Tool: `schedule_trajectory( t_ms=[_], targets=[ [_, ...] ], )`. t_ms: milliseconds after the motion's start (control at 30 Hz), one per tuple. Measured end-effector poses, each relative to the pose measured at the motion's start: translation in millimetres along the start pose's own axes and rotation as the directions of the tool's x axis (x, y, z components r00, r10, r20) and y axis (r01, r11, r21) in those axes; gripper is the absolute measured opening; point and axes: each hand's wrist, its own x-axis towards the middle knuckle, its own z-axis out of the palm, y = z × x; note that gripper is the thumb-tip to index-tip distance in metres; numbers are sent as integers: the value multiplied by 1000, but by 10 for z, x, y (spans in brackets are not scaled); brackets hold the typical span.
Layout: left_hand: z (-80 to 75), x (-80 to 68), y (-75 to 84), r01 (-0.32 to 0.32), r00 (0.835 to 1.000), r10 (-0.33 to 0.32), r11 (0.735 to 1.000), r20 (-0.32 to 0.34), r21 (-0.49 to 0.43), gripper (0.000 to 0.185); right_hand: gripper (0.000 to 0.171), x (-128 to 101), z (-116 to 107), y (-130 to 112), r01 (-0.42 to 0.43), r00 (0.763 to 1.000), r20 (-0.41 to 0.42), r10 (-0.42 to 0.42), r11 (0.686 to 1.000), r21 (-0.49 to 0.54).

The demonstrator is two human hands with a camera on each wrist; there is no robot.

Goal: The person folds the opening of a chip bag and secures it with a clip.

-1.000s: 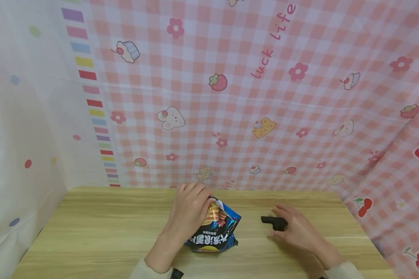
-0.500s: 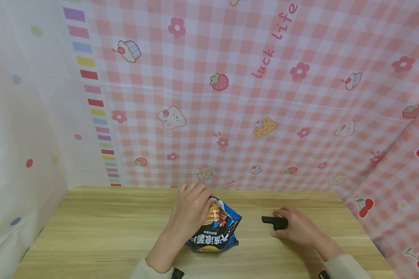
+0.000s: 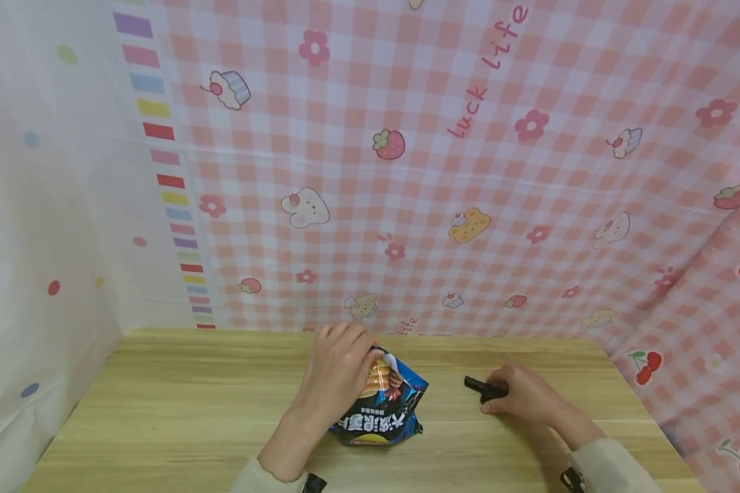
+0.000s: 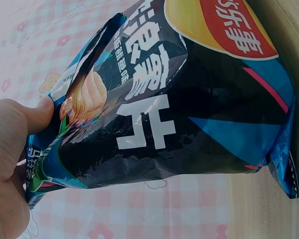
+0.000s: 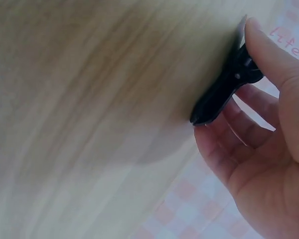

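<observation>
Left of the chip bag (image 3: 379,407), bare table (image 3: 179,404) runs to the white curtain (image 3: 43,274). Right of the bag, a strip of tabletop lies open up to the black clip (image 3: 482,388). Behind the bag, the pink checked cloth (image 3: 469,205) closes the far edge.

Both hands are bare: left hand (image 3: 339,373), right hand (image 3: 523,396). Pale cream sleeves (image 3: 610,469) reach the wrists, each bearing a small black strap-mounted device (image 3: 312,483).
</observation>
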Motion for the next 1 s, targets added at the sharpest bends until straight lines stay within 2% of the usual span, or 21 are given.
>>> schedule_trajectory(
  t_ms=[233,533,767,1000],
  targets=[
    [-6,0,-1,2,1000,-2,1000,10,7,12,37,3,-45,-67,-30,1000,-4,30,1000,5],
    [-1,4,-4,3,1000,-3,1000,12,1,13,31,-12,-43,-84,-39,998,-59,36,998,-42],
    [-2,2,1,2,1000,-2,1000,7,11,13,37,-40,-18,-54,4,994,-107,-8,999,-39],
    [4,-1,-7,6,1000,-6,1000,13,6,12,43,-59,-19,-1,-16,989,-146,8,998,-53]
  ],
)
